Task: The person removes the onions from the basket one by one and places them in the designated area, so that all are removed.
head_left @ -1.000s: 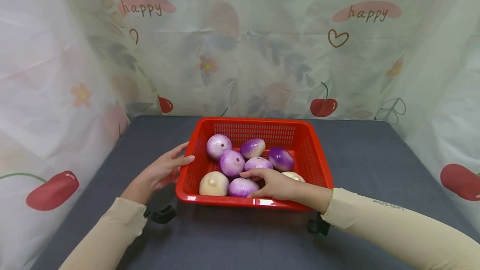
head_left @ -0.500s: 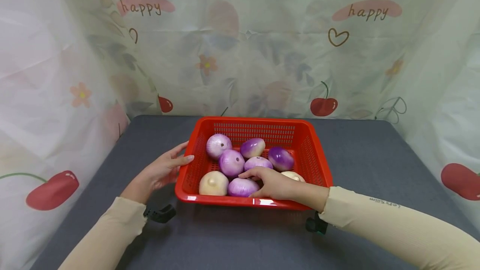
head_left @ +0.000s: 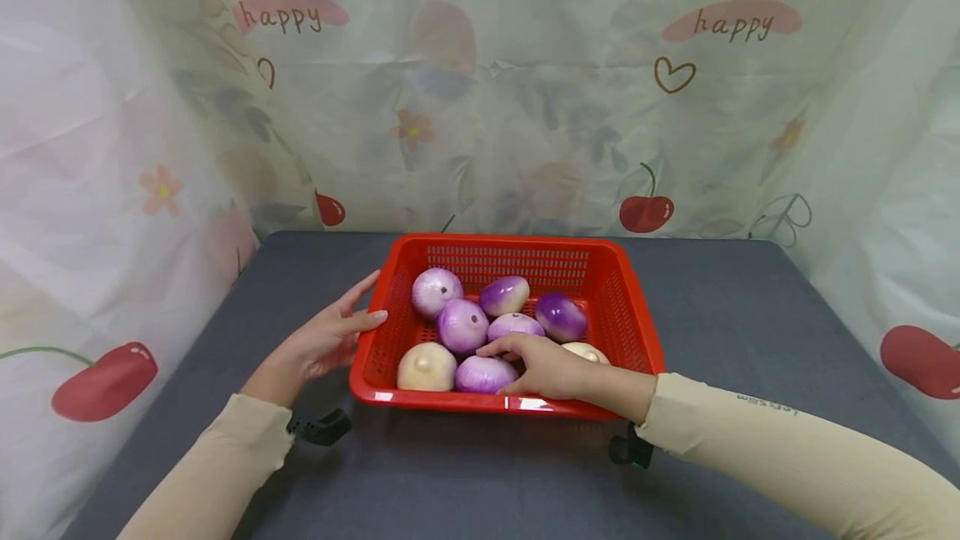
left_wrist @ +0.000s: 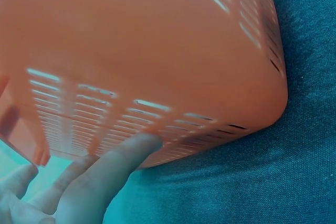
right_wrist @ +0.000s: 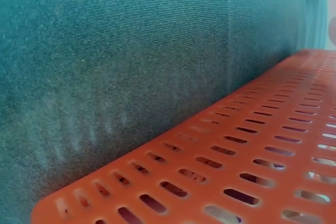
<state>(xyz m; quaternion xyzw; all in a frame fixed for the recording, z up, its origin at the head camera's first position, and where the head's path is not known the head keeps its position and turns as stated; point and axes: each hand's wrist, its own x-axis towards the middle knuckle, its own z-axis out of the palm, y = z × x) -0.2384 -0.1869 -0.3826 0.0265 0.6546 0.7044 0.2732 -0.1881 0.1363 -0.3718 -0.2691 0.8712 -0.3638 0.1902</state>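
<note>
A red plastic basket (head_left: 517,242) holds several purple onions and pale yellow ones. My right hand (head_left: 551,367) reaches over the front rim and grips a purple onion (head_left: 483,375), its fingers on the far side and thumb on the near side. Left of that onion sits a pale yellow onion (head_left: 426,367); another yellow onion (head_left: 585,352) is partly covered by my right hand. My left hand (head_left: 318,342) touches the basket's left side with fingers extended and thumb at the rim. In the left wrist view, a straight finger (left_wrist: 113,169) lies against the slotted outer wall (left_wrist: 142,51).
Behind the gripped onion lie more purple onions (head_left: 462,327), two with dark, glossy skin (head_left: 561,317). The basket stands on a dark grey cloth-covered table (head_left: 720,315). Patterned curtains (head_left: 510,107) hang at the back and sides. In the right wrist view, the basket's slotted wall (right_wrist: 226,166) fills the lower right.
My left index finger has spread slightly upward along the basket's side. The right hand stays on the onion, and the basket and other onions have not visibly moved.
</note>
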